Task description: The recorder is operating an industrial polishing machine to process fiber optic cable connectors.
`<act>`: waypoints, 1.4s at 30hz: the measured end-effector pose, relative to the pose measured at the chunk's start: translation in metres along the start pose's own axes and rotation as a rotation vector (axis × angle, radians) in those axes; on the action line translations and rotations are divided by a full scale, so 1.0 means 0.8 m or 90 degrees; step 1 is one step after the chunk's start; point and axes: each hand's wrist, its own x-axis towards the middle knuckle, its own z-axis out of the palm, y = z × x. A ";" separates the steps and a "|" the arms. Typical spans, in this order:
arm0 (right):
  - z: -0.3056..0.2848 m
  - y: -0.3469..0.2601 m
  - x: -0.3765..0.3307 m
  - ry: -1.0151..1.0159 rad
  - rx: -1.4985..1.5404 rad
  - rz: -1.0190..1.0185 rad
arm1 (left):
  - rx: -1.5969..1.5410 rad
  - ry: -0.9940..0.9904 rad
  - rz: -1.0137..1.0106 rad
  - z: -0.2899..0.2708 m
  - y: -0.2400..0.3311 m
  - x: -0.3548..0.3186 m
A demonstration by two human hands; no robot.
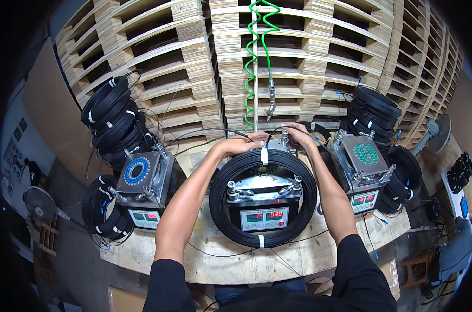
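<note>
A coil of black cable (220, 213), bound with white ties, leans upright in front of the middle bench machine (264, 218), whose lit display shows through the ring. My left hand (243, 143) is at the coil's top, its thumb and fingers pinched round a thin black cable (230, 132) over the machine's top. Just right of it, my right hand (298, 136) curls beside a metal corner post (285, 136). Cable arcs past this hand. Its fingertips are partly hidden behind the machine's top, so what they grip cannot be made out.
Similar machines stand left (142, 187) and right (363, 174), bearing rings of blue and green pieces. Stacked black cable coils (111, 119) and more coils (373, 112) flank them on the wooden bench (215, 268). A green air hose (267, 52) hangs before wooden pallets (168, 49). Fans (40, 204) stand aside.
</note>
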 end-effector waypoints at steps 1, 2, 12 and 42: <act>-0.007 0.002 0.003 0.034 -0.138 0.052 | 0.000 -0.004 0.003 0.002 0.000 0.005; 0.028 -0.011 -0.006 0.024 -0.057 0.084 | 0.023 0.012 -0.010 -0.003 -0.008 -0.010; -0.006 -0.007 -0.004 -0.188 0.106 -0.093 | 0.002 0.008 0.013 0.000 0.002 -0.008; 0.069 -0.031 -0.122 0.104 -0.208 -0.126 | -0.791 0.607 0.094 -0.016 -0.161 -0.019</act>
